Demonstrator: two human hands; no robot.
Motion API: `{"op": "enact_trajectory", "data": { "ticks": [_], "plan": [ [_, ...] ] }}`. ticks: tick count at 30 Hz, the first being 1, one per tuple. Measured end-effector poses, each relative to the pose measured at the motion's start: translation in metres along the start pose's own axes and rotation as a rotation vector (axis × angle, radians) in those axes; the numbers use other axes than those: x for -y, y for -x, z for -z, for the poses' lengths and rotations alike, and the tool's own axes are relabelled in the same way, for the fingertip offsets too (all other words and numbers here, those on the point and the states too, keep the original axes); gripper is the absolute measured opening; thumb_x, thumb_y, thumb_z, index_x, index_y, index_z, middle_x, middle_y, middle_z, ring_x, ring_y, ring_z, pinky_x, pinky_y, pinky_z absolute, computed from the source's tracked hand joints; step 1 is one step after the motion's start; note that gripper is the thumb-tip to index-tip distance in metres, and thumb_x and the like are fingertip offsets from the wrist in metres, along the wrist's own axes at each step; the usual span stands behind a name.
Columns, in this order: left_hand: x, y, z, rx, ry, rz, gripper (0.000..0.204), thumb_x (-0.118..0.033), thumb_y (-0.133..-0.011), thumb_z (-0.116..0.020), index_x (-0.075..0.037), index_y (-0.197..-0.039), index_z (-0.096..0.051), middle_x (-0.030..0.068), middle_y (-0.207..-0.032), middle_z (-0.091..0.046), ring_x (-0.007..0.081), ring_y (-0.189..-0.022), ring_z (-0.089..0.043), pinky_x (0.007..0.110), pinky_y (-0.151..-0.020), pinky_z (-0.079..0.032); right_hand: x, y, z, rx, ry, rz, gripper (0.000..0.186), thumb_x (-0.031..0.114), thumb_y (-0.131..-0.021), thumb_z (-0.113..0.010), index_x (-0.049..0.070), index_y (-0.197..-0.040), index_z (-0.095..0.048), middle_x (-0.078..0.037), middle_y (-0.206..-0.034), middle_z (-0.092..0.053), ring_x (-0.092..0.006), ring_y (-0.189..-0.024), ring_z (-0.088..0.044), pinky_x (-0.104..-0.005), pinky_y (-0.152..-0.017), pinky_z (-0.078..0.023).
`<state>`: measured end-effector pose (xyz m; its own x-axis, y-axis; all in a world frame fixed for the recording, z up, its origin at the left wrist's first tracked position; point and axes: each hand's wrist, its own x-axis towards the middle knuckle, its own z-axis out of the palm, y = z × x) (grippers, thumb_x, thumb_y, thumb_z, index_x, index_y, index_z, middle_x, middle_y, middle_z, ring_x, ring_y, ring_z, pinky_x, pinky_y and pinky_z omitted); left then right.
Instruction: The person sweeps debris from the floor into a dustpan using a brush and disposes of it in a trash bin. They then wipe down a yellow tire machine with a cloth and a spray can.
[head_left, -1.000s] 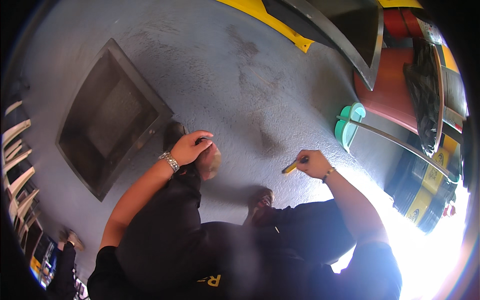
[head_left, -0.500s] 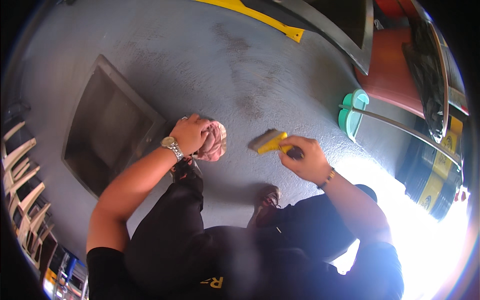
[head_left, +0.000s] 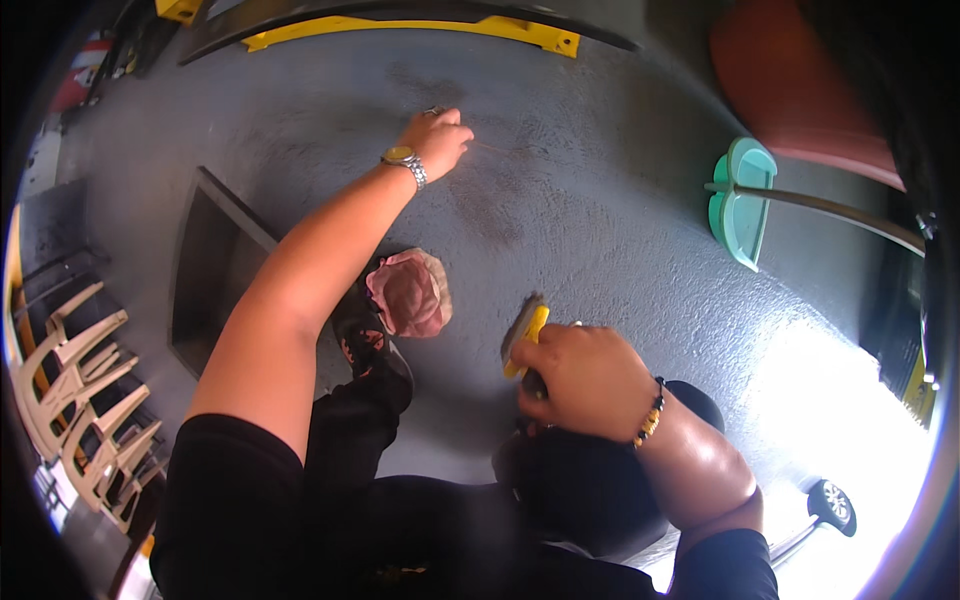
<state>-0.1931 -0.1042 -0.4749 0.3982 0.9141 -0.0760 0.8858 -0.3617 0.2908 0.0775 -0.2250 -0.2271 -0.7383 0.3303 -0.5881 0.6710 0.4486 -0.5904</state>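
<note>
Over the grey floor (head_left: 620,190), the left hand (head_left: 437,143) reaches far forward with its fingers curled beside a dark smudge; I cannot tell whether it grips anything. A metal watch (head_left: 402,159) sits on that wrist. Nearer the body, the right hand (head_left: 590,375) is closed around a yellow tool (head_left: 537,322) with a greyish edge, held tilted with that edge pointing away from the person. A beaded bracelet (head_left: 651,415) circles the right wrist. Between the left forearm and the tool, a crumpled pink cloth (head_left: 412,292) lies just beside a dark shoe (head_left: 362,347). Left of the forearm is a black tub (head_left: 215,275), partly hidden, with stacked beige chairs (head_left: 95,350) farther left. A green dustpan (head_left: 742,210) stands well to the right, near a reddish bin (head_left: 800,95).
</note>
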Motion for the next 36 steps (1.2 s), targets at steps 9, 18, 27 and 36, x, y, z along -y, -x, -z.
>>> {"op": "enact_trajectory", "data": {
  "ticks": [9,18,27,36],
  "plan": [
    [0.005,-0.027,-0.013,0.046,0.011,-0.145,0.008,-0.019,-0.081,-0.075,-0.011,-0.083,-0.074,0.004,-0.086,-0.06,0.0236,-0.091,-0.059,0.039,-0.083,-0.049,0.007,0.032,0.015,-0.262,-0.169,0.079,0.025,0.02,-0.076,-0.071,0.007,-0.095,-0.061,-0.014,-0.082,-0.062,-0.0302,-0.074,-0.067,-0.0406,-0.062,-0.054],
    [-0.007,-0.024,-0.015,0.03,-0.133,-0.196,0.006,-0.014,-0.085,-0.066,-0.01,-0.08,-0.066,0.0049,-0.089,-0.064,0.0266,-0.091,-0.061,0.041,-0.085,-0.048,0.003,0.029,0.003,-0.222,-0.122,0.079,0.022,0.025,-0.077,-0.071,0.011,-0.092,-0.062,-0.009,-0.08,-0.06,-0.0282,-0.073,-0.066,-0.0396,-0.064,-0.054],
    [-0.075,0.009,-0.039,0.045,0.119,-0.17,0.007,-0.016,-0.082,-0.071,-0.01,-0.081,-0.068,0.005,-0.087,-0.064,0.0268,-0.088,-0.062,0.042,-0.08,-0.049,0.007,0.028,0.002,-0.159,-0.136,0.137,0.021,0.024,-0.077,-0.07,0.008,-0.089,-0.063,-0.014,-0.082,-0.064,-0.0297,-0.076,-0.069,-0.0396,-0.064,-0.055],
    [-0.087,0.014,-0.047,-0.029,0.026,-0.088,0.009,-0.018,-0.083,-0.071,-0.01,-0.08,-0.069,0.0064,-0.088,-0.064,0.0289,-0.089,-0.062,0.044,-0.081,-0.048,0.01,0.041,0.001,-0.188,-0.177,0.116,0.018,0.023,-0.081,-0.067,0.008,-0.09,-0.065,-0.014,-0.081,-0.064,-0.0298,-0.076,-0.07,-0.0396,-0.064,-0.055]
  ]
}}
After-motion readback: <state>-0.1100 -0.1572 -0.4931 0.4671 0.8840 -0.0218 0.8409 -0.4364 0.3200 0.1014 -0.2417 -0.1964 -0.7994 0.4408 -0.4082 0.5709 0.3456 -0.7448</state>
